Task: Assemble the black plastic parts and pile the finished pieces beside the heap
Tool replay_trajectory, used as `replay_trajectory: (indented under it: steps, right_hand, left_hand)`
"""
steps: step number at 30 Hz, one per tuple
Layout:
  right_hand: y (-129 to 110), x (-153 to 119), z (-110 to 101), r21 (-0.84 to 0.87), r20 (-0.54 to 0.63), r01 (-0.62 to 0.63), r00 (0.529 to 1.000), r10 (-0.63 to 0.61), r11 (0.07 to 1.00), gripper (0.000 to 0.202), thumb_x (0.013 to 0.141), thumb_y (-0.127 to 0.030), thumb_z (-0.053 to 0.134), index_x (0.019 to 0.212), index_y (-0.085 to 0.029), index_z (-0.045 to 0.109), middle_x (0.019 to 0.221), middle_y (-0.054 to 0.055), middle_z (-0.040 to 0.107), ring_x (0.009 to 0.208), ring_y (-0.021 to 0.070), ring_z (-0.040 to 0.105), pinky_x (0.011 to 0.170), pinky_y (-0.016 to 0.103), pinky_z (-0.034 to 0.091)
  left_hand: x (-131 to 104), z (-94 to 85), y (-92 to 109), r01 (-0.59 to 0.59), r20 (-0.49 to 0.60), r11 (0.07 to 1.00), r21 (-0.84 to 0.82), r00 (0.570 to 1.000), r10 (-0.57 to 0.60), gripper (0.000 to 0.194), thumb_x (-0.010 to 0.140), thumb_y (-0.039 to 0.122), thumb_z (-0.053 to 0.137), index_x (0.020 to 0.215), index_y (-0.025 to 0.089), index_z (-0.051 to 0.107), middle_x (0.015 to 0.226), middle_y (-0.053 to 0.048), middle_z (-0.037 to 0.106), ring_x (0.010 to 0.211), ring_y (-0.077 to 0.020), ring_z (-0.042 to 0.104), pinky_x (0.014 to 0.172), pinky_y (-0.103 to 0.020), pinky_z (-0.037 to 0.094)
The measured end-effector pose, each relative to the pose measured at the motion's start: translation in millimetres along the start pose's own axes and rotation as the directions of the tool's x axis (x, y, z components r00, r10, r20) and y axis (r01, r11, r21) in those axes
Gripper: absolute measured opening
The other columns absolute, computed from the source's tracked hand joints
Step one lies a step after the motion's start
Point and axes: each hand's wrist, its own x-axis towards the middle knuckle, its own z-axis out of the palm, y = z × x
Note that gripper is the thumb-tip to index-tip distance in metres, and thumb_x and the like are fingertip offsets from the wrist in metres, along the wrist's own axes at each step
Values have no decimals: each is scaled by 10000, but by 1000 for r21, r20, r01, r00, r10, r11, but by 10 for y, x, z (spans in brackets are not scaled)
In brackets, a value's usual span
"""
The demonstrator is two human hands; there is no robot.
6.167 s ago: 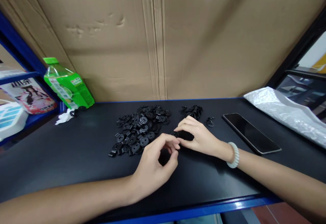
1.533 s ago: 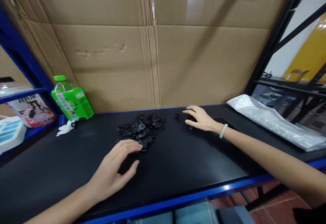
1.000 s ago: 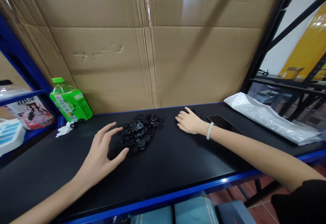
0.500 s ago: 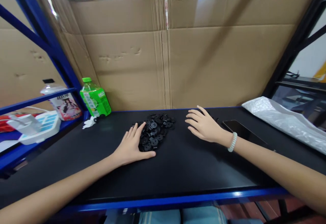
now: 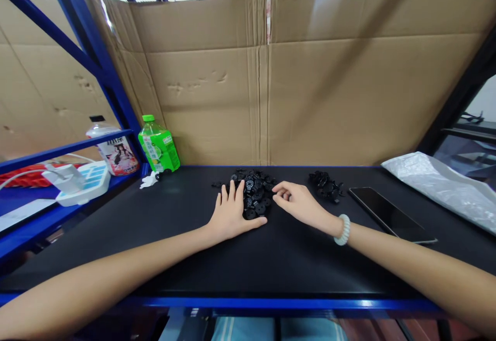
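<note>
As the left hand (image 5: 229,216) spreads open against the large pile of black parts (image 5: 256,191) on the desk (image 5: 186,274) | right hand (image 5: 300,202) curls at its right edge, any grip unclear | smaller cluster (image 5: 326,186) lies near the phone (image 5: 389,213)

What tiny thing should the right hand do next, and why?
Probably pinch one black piece from the bigger pile: the right hand has its curled fingers close to the pile's right side, and the left hand is spread at its left.
</note>
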Motion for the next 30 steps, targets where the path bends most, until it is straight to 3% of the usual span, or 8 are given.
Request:
replay_trajectory:
  steps: [6,9,13,15,18,20,22,30]
  right_hand:
    - [-40,354,194,8,-25,-173,985,173,985,277,818,-436,648,830,-161,670,840,67,688,813,203,633,774,356,483]
    - [-6,460,320,47,-24,-219,975,220,975,265,880,-391,612,990,-151,641,1052,73,648,965,210,615,853,415,498]
    - [39,498,403,197,-1,-213,976,218,957,301,923,-333,567,1165,-155,574,1157,81,608,973,204,622,827,411,532]
    - [35,465,371,284,-10,-199,978,210,938,282,921,-325,572,1142,-150,583,1128,75,618,946,195,628,805,398,539]
    - [-10,324,245,402,-54,-164,978,202,901,158,883,-268,604,942,-124,632,946,45,659,860,167,633,781,349,526]
    - [-50,179,144,462,-80,-133,979,190,877,115,827,-242,619,798,-131,630,796,19,653,766,150,619,742,311,508]
    - [-86,21,59,504,-88,-110,980,178,857,120,802,-256,605,755,-146,618,705,1,625,664,133,587,661,289,492]
    - [-188,-417,7,498,-138,-21,985,104,867,39,762,-171,613,748,-186,581,826,16,592,711,131,568,561,229,452]
  left_hand:
    - [-33,-26,-7,-99,-84,992,-84,992,92,1216,589,714,674,1510,119,148,1583,-245,115,1436,-464,18,1114,-640,116]
    - [-78,-40,-10,-168,-145,973,-157,979,145,1122,608,638,715,1493,168,210,1579,-207,192,1446,-441,59,1119,-647,94]
    - [-123,-74,27,-246,-250,925,-290,952,175,855,685,421,728,1417,201,344,1530,-160,336,1445,-380,171,1147,-605,87]
    - [-138,-110,77,-276,-302,883,-379,939,165,700,726,330,692,1352,197,408,1467,-147,421,1418,-336,263,1162,-556,130]
    - [-166,-159,207,-286,-340,788,-545,935,104,510,799,286,615,1270,185,445,1343,-144,504,1293,-284,448,1093,-487,345]
    - [-195,-165,320,-258,-304,698,-668,951,61,413,843,296,569,1223,178,455,1255,-141,544,1134,-250,578,938,-420,510]
    - [-235,-143,434,-206,-233,601,-773,972,34,347,857,301,565,1168,174,477,1172,-123,576,966,-209,657,807,-358,577]
    - [-379,-40,634,25,0,300,-954,997,-83,246,779,266,706,962,159,581,904,-29,642,831,-146,675,805,-271,551]
